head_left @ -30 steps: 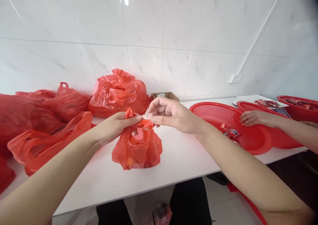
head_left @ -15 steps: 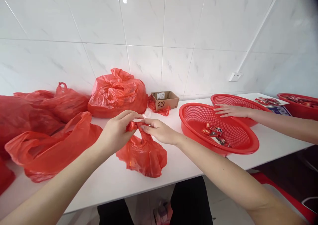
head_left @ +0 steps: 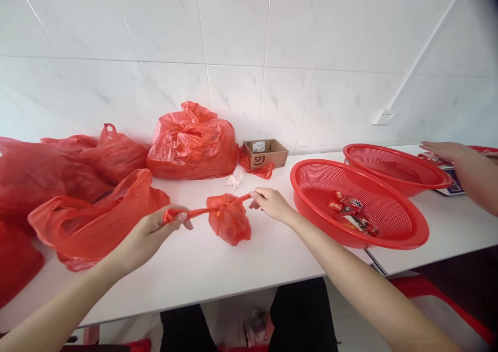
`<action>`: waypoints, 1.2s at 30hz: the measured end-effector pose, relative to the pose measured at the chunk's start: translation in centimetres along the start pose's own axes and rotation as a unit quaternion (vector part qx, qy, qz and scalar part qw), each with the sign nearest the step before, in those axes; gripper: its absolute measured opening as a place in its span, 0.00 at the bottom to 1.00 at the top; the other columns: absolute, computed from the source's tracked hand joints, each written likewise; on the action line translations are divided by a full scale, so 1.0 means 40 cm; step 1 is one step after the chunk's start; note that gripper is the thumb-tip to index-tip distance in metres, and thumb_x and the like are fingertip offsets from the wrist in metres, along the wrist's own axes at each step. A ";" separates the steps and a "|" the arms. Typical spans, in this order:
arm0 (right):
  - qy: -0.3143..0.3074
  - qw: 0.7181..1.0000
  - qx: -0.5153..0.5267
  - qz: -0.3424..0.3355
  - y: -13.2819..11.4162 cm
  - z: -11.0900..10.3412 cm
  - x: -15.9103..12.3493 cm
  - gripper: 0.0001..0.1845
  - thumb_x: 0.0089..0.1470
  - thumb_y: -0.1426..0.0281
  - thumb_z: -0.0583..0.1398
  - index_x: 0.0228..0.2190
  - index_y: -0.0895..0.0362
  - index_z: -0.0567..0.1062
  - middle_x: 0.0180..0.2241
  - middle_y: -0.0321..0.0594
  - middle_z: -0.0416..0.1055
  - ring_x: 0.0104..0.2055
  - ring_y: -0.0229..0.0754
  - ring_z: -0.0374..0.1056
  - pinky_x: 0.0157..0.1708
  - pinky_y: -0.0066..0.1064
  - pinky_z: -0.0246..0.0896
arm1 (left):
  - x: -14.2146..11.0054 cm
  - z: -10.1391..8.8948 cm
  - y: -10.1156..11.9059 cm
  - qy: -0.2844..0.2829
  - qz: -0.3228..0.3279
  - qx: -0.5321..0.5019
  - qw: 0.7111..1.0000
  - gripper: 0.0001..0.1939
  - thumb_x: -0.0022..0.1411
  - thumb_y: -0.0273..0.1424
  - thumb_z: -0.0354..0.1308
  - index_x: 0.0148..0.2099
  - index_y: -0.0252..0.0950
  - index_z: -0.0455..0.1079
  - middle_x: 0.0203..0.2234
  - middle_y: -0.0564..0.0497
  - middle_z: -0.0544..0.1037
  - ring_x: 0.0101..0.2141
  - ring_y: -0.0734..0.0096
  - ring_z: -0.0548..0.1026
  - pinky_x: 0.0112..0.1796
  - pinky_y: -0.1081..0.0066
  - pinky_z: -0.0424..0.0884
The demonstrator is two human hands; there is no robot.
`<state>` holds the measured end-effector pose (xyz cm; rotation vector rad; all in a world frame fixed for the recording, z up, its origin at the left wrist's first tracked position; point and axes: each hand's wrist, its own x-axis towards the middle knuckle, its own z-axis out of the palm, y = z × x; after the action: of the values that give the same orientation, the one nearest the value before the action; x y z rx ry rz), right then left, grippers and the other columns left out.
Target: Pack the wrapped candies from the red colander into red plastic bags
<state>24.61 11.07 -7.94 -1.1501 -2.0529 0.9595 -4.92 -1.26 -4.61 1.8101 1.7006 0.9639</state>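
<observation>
We have the small red plastic carrier bag [head_left: 229, 221] at the middle of the worktop [head_left: 194, 284], between our two hands, its body bunched into a soft lump that looks lightly filled. Our left hand [head_left: 153, 235] closes its fingers around one twisted handle [head_left: 177, 215], and our right hand [head_left: 272, 205] pinches the tip of the other handle between thumb and forefinger, so the two handles stretch out in a taut line on either side of the gathered neck. The film looks thin, light and slippery, with no stiffness of its own, so we judge the twisted handles a surer hold than the body. Behind it lie a bulging red bag [head_left: 192, 144], a cardboard SF box [head_left: 266, 154] and a scrap of white tissue [head_left: 235, 178]. To our right sit a red mesh basket [head_left: 360, 204] holding red snack packets [head_left: 348, 211] and a second red basket [head_left: 389, 168]; a co-worker's hand [head_left: 447, 152], fingers extended, reaches beyond it.
</observation>
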 end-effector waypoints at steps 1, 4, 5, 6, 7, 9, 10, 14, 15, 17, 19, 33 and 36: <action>0.008 1.000 0.012 -0.014 -0.020 0.005 0.003 0.16 0.63 0.63 0.51 0.26 0.55 0.68 0.31 0.40 0.78 0.34 0.40 0.73 0.34 0.32 0.63 | 0.007 0.009 0.016 0.000 0.005 -0.039 0.999 0.20 0.60 0.51 0.54 0.32 0.43 0.78 0.42 0.47 0.79 0.44 0.54 0.74 0.46 0.61 0.69; 0.039 0.994 0.046 -0.088 -0.100 0.025 0.000 0.14 0.60 0.58 0.56 0.29 0.54 0.67 0.34 0.37 0.75 0.37 0.40 0.71 0.36 0.32 0.62 | 0.042 0.051 0.067 0.002 0.006 -0.137 0.991 0.21 0.63 0.51 0.52 0.35 0.41 0.76 0.54 0.46 0.73 0.58 0.52 0.65 0.60 0.56 0.56; 0.040 0.992 0.053 -0.110 -0.124 0.036 -0.001 0.13 0.57 0.57 0.59 0.30 0.54 0.67 0.34 0.36 0.73 0.37 0.40 0.69 0.36 0.32 0.62 | 0.057 0.067 0.082 0.004 0.013 -0.163 0.987 0.21 0.63 0.50 0.52 0.34 0.40 0.75 0.55 0.45 0.72 0.59 0.53 0.63 0.61 0.56 0.54; 0.033 0.990 0.058 -0.127 -0.143 0.049 -0.002 0.14 0.54 0.57 0.61 0.31 0.54 0.67 0.34 0.35 0.72 0.36 0.39 0.68 0.36 0.32 0.61 | 0.072 0.083 0.095 0.007 0.022 -0.181 0.983 0.20 0.64 0.49 0.52 0.34 0.39 0.74 0.55 0.45 0.72 0.60 0.54 0.63 0.61 0.57 0.54; 0.020 0.988 0.071 -0.139 -0.156 0.064 -0.001 0.14 0.52 0.58 0.63 0.32 0.53 0.67 0.34 0.33 0.70 0.34 0.38 0.66 0.35 0.31 0.61 | 0.086 0.100 0.105 0.008 0.030 -0.197 0.980 0.20 0.64 0.49 0.52 0.35 0.38 0.73 0.55 0.45 0.72 0.59 0.55 0.64 0.61 0.58 0.56; -0.011 0.980 0.130 -0.149 -0.164 0.096 0.006 0.16 0.49 0.59 0.65 0.33 0.53 0.67 0.31 0.31 0.66 0.31 0.36 0.62 0.33 0.30 0.59 | 0.107 0.130 0.121 -0.003 0.043 -0.233 0.971 0.20 0.65 0.48 0.51 0.42 0.37 0.71 0.53 0.45 0.73 0.56 0.58 0.68 0.58 0.59 0.61; -0.022 0.975 0.167 -0.147 -0.160 0.112 0.011 0.16 0.48 0.60 0.66 0.32 0.53 0.66 0.29 0.29 0.63 0.29 0.35 0.60 0.32 0.29 0.58 | 0.112 0.144 0.125 -0.009 0.050 -0.248 0.967 0.21 0.66 0.48 0.49 0.48 0.37 0.69 0.52 0.45 0.73 0.54 0.59 0.70 0.56 0.59 0.63; 0.021 0.956 0.280 -0.089 -0.118 0.161 0.019 0.19 0.47 0.61 0.65 0.26 0.53 0.59 0.24 0.27 0.56 0.26 0.34 0.54 0.27 0.27 0.55 | 0.080 0.211 0.115 0.037 0.063 -0.234 0.970 0.27 0.65 0.47 0.51 0.60 0.39 0.56 0.59 0.41 0.65 0.56 0.57 0.69 0.54 0.57 0.66; 0.057 0.951 0.297 -0.072 -0.108 0.169 0.016 0.19 0.48 0.62 0.65 0.26 0.53 0.58 0.24 0.27 0.57 0.25 0.33 0.54 0.27 0.27 0.55 | 0.060 0.230 0.107 0.063 0.052 -0.198 0.977 0.32 0.62 0.47 0.55 0.63 0.41 0.52 0.63 0.40 0.59 0.59 0.55 0.65 0.54 0.55 0.65; 0.120 0.938 0.323 -0.039 -0.094 0.181 0.002 0.17 0.50 0.63 0.63 0.26 0.53 0.58 0.23 0.27 0.57 0.24 0.33 0.55 0.26 0.27 0.56 | 0.019 0.265 0.088 0.086 0.011 -0.096 0.992 0.46 0.54 0.43 0.64 0.67 0.44 0.43 0.65 0.38 0.55 0.61 0.48 0.61 0.55 0.50 0.63; 0.146 0.929 0.341 -0.018 -0.086 0.186 -0.018 0.16 0.52 0.64 0.62 0.27 0.53 0.58 0.23 0.27 0.59 0.23 0.33 0.56 0.25 0.27 0.57 | -0.012 0.287 0.068 0.061 -0.033 0.003 0.998 0.46 0.54 0.38 0.63 0.69 0.43 0.43 0.60 0.38 0.65 0.58 0.44 0.65 0.52 0.47 0.64; 0.057 0.994 0.064 -0.066 0.050 0.214 -0.079 0.26 0.47 0.55 0.68 0.46 0.51 0.71 0.49 0.45 0.69 0.54 0.53 0.64 0.54 0.47 0.60 | 0.015 0.305 -0.027 0.010 0.020 0.013 1.000 0.08 0.62 0.30 0.47 0.40 0.40 0.67 0.37 0.49 0.77 0.39 0.58 0.75 0.39 0.63 0.70; 0.061 0.998 0.031 -0.011 0.058 0.219 -0.075 0.23 0.47 0.56 0.68 0.41 0.51 0.70 0.43 0.43 0.70 0.46 0.51 0.67 0.45 0.43 0.64 | 0.026 0.321 -0.046 0.025 0.043 0.047 0.998 0.08 0.61 0.27 0.46 0.37 0.40 0.66 0.37 0.47 0.75 0.40 0.57 0.72 0.41 0.59 0.69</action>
<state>20.28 6.66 -15.21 -1.1241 -1.9223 0.9128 3.57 1.56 -14.04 1.9488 1.7370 0.9873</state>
